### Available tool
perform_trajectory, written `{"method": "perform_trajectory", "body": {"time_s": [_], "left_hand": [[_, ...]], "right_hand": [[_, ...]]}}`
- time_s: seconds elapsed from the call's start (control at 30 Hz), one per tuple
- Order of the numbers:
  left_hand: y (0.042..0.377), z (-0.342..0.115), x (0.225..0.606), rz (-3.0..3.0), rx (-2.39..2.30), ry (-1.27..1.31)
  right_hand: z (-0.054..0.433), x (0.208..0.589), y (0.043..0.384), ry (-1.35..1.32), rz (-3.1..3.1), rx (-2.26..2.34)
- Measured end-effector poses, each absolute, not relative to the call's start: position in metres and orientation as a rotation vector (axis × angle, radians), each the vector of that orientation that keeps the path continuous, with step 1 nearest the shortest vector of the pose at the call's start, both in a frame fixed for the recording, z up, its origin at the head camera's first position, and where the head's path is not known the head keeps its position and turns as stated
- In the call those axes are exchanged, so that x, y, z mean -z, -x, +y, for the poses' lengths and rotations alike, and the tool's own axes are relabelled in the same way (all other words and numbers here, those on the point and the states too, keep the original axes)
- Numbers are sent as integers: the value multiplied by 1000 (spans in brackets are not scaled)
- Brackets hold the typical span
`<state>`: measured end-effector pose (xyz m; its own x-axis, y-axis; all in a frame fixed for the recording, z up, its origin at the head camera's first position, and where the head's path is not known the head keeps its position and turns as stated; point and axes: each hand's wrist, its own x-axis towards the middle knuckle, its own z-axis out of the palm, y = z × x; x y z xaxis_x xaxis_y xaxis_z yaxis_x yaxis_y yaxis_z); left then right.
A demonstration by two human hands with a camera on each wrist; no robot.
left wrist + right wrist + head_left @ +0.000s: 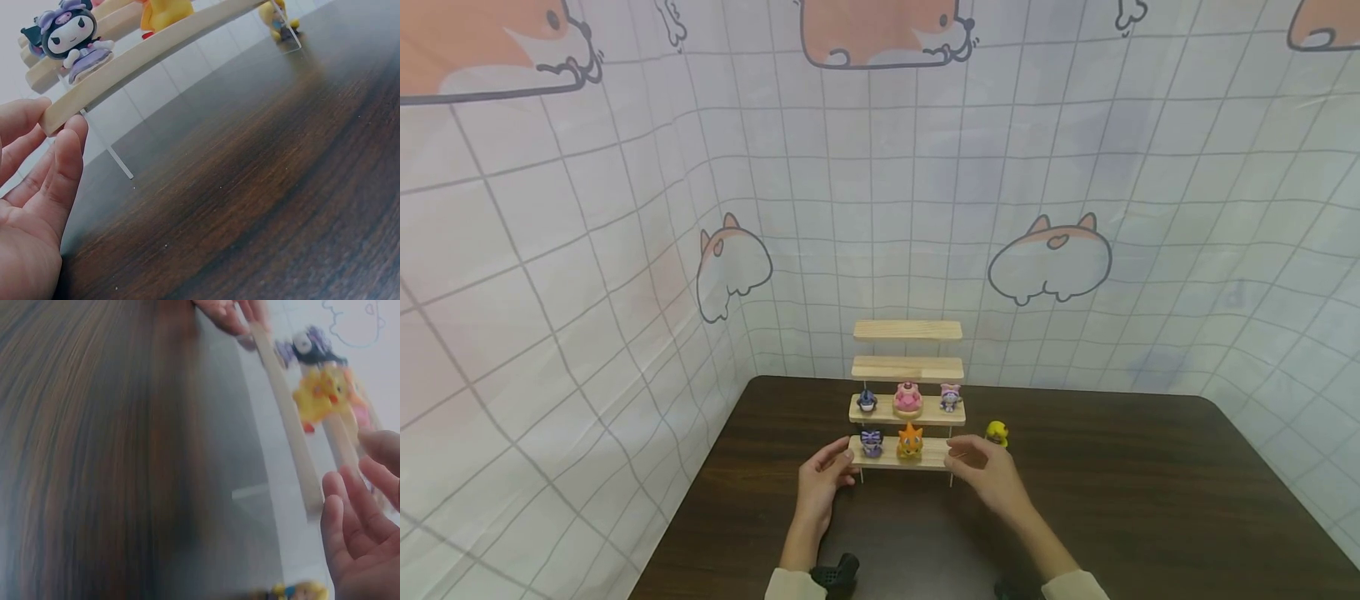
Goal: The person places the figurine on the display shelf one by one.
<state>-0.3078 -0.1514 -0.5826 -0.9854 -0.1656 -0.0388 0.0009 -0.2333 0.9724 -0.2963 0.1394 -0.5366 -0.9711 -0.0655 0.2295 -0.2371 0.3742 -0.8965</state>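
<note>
A tiered wooden display stand (907,367) with thin clear supports stands on the dark table. My left hand (823,482) pinches the left end of its lowest board, seen closely in the left wrist view. At that board's right end is my right hand (988,475), fingers loosely bent and thumb apart from the wood; whether the fingertips touch it I cannot tell. On the lowest board sit a black-and-purple figurine (74,39) and an orange-yellow figurine (909,443). One board up are a dark blue figurine (867,401), a pink figurine (907,400) and a lavender figurine (951,397).
A yellow figurine (997,432) stands on the table (1120,492) just right of the stand, beyond my right hand. Behind hangs a gridded curtain (917,183) with dog drawings. A black wrist device (838,573) is at my left cuff.
</note>
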Motion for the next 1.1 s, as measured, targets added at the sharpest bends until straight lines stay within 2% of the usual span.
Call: {"method": "perform_trajectory", "body": {"time_s": [0.63,1.1], "left_hand": [[307,-150,583,-1884,2363,-230],[305,-150,583,-1877,2351,-169]], "right_hand": [[218,550,299,53,-2543,-1554],[230,562,319,27,-2597,-1649]]}}
